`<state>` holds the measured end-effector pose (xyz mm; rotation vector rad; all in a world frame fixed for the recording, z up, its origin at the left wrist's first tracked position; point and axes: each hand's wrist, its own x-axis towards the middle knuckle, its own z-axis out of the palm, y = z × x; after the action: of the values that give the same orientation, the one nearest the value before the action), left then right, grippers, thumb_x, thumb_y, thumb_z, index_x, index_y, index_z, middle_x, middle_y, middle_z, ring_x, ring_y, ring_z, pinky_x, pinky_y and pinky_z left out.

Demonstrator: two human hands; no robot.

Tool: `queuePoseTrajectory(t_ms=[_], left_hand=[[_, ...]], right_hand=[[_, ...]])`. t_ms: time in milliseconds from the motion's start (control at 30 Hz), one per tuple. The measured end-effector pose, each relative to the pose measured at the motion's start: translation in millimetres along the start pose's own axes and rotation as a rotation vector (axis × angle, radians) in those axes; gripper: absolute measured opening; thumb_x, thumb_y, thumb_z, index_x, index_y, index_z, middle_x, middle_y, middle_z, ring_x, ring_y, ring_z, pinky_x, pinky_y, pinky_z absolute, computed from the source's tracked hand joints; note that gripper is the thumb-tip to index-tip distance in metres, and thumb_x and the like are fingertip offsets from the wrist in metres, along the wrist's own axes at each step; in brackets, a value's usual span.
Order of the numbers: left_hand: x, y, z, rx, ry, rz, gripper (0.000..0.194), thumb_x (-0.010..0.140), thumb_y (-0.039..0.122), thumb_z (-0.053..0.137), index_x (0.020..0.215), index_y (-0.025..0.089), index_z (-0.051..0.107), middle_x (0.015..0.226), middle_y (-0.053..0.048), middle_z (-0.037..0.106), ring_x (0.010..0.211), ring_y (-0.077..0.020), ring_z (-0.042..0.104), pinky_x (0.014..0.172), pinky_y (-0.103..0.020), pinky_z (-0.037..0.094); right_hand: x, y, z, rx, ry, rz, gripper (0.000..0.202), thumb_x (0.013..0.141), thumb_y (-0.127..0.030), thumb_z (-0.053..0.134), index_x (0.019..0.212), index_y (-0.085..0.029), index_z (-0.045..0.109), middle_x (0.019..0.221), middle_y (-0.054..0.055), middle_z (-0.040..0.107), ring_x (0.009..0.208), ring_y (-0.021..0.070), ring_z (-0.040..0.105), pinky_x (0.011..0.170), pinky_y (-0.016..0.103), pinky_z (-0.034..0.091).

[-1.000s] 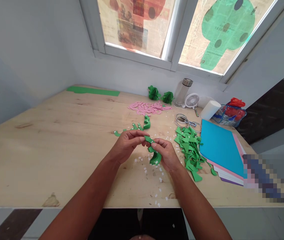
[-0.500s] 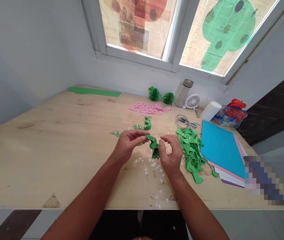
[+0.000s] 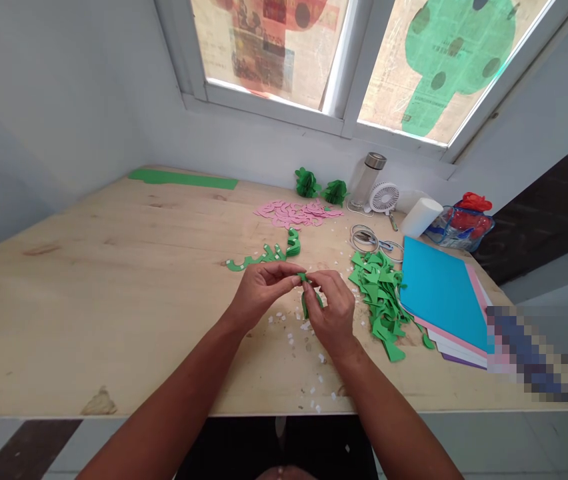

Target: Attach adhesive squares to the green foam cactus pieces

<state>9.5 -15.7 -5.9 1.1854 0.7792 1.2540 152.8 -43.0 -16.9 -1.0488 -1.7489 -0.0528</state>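
Note:
Between my two hands is a green paper cutout, its lower part curving down below the fingertips. My left hand pinches its upper end between thumb and fingers. My right hand is closed on the same cutout, fingertips close to the left ones and covering much of it. Just beyond the hands lie a curved green paper strip with small white squares and a small stack of green cutouts. Small white paper bits are scattered on the table beneath and in front of my hands.
Right of my hands sit a heap of green scraps and coloured sheets. Behind are scissors, pink cutouts, two green paper shapes, a bottle, a small fan, a white roll and a clear bag.
My right hand has moved left and closed on the green cutout; before, its fingers were apart beside it. The left hand keeps its pinch. The view has shifted slightly.

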Motion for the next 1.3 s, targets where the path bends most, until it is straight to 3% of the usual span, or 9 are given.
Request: queuePoseTrajectory(t_ms=[333, 733, 1300], left_hand=[[-0.4, -0.7, 0.5, 0.151, 0.030, 0.056, 0.013, 0.066, 0.025, 0.075, 0.078, 0.018, 0.076, 0.078, -0.005, 0.075, 0.073, -0.0177, 0.067, 0.072, -0.029, 0.054], [-3.1, -4.5, 3.0, 0.565, 0.051, 0.345, 0.014, 0.074, 0.023, 0.066, 0.084, 0.020, 0.075, 0.076, -0.003, 0.072, 0.069, -0.0167, 0.064, 0.067, -0.027, 0.051], [-4.9, -2.8, 7.5, 0.633, 0.050, 0.396, 0.015, 0.076, 0.018, 0.063, 0.086, 0.021, 0.074, 0.073, -0.002, 0.069, 0.067, -0.0146, 0.062, 0.066, -0.025, 0.049]], right_hand=[[-1.7, 1.5, 0.7, -0.012, 0.013, 0.012, 0.014, 0.088, -0.015, 0.052, 0.090, -0.018, 0.066, 0.082, 0.008, 0.070, 0.076, 0.0175, 0.066, 0.070, 0.031, 0.054], [-2.6, 2.5, 1.3, -0.066, 0.014, 0.029, 0.015, 0.088, -0.017, 0.052, 0.087, -0.017, 0.068, 0.081, 0.008, 0.072, 0.076, 0.0177, 0.068, 0.072, 0.030, 0.053], [-2.8, 3.2, 2.8, -0.093, 0.040, 0.033, 0.014, 0.085, -0.014, 0.052, 0.083, -0.017, 0.066, 0.077, 0.006, 0.072, 0.073, 0.0172, 0.067, 0.068, 0.029, 0.051]])
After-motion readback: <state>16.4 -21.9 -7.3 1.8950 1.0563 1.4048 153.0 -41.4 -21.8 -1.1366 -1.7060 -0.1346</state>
